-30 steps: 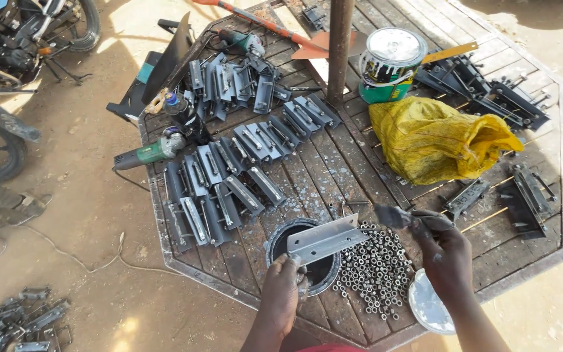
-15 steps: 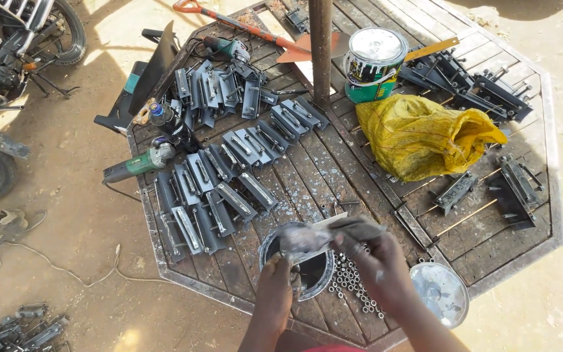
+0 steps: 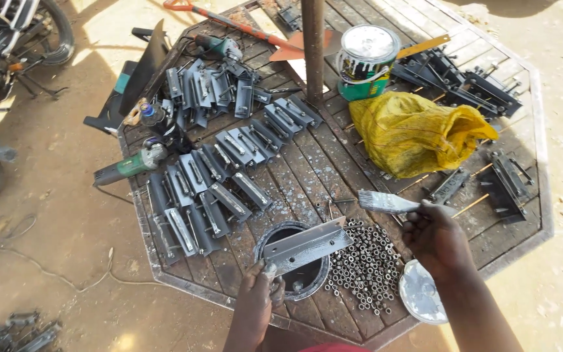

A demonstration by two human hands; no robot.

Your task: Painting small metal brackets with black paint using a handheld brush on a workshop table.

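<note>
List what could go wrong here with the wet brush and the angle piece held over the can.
1. The left hand grips the metal angle piece by one end only over the open paint can; it may tip or slip in.
2. The brush in the right hand could drip on the pile of nuts below.
3. The can lid sits at the table edge and might get knocked off.

two angle grinders, one paint tin, one yellow sack, one paintbrush

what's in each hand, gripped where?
Left hand holds the silver-painted metal angle bracket by its near end; right hand holds the paintbrush by its handle.
</note>
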